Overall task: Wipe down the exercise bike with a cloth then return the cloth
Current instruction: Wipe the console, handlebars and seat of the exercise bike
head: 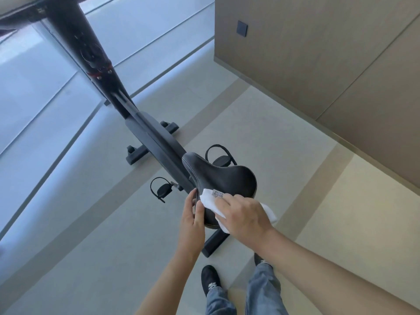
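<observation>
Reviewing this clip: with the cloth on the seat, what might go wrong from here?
1. The white cloth sits under the right hand with one end hanging off the black padded saddle; it may slip off.
2. The left hand only touches the saddle's edge, so a hard wipe might turn it.

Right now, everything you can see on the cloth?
The cloth is white, soft-looking and crumpled, with a small printed label near its top edge. It lies on the rear of the black saddle, pressed flat under the right hand; one corner sticks out past the hand. The left hand touches its left edge.
</observation>
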The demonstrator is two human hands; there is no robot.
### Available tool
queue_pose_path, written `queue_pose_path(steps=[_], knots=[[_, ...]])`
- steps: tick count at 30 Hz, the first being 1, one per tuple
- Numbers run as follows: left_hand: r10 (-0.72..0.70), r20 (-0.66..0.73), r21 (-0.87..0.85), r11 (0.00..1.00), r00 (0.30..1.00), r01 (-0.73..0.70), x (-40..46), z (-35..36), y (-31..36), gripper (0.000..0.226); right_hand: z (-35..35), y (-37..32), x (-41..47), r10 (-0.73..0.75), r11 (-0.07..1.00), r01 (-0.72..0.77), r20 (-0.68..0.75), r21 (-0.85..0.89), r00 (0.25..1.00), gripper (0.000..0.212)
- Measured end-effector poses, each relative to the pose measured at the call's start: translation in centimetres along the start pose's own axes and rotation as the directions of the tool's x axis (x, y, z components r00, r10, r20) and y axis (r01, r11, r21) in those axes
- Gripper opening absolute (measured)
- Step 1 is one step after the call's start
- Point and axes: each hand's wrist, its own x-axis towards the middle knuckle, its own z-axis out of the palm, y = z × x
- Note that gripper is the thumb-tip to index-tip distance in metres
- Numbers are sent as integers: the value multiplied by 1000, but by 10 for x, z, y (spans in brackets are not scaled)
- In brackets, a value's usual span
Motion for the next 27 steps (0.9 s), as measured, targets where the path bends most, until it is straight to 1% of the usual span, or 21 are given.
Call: queue_pose_path(steps=[1,3,5,6,8,10,12,13,14,15,16,18,19,21,22,24,26,27], knots=[[18,14,27,999,1000,-18,-2,-3,0,44,-2,13,6,13,1000,-13,-21,-25,1000,42],[64,24,102,993,998,-66,-5,-7,-2,45,-6,31,21,113,993,-114,-70,-17,991,36],[110,15,212,971,994,-111,-8,-9,-2,44,-4,32,28,195,981,-193,-71,24,978,30],[156,9,276,949,988,-152,-9,-9,-2,44,-1,30,29,215,976,-212,-69,44,974,26],[278,33,403,875,960,-268,-10,-10,0,47,1,32,33,258,964,-257,-16,65,966,22],[365,102,517,775,926,-363,-10,-12,4,48,2,47,46,330,935,-338,80,109,940,17],[406,176,613,668,897,-422,-5,-15,11,46,2,71,63,474,848,-496,148,188,868,7],[419,212,652,612,883,-447,-1,-16,16,45,1,82,68,539,790,-569,186,226,822,11],[433,250,681,557,866,-475,3,-15,22,44,1,89,70,572,746,-612,219,262,791,17],[453,289,697,504,843,-510,8,-13,30,43,0,92,68,574,726,-621,238,294,784,23],[476,326,703,456,817,-546,13,-10,37,42,-1,90,63,558,724,-606,237,330,796,26],[518,390,703,367,761,-610,26,1,51,42,-6,78,43,523,731,-550,186,405,832,26],[530,417,703,328,739,-632,34,7,58,41,-7,71,31,530,720,-536,150,440,835,27],[536,458,706,266,709,-657,50,19,68,39,-6,54,2,580,673,-530,76,516,811,28],[535,470,710,244,702,-661,57,24,71,37,-4,41,-13,614,632,-532,54,564,787,28],[540,457,719,244,707,-651,63,32,68,38,1,9,-37,670,509,-520,63,686,740,26],[572,397,708,307,718,-636,63,36,62,40,8,-13,-49,707,405,-524,106,750,699,24],[587,371,697,337,720,-633,64,37,59,40,12,-16,-49,737,357,-538,124,764,665,28]])
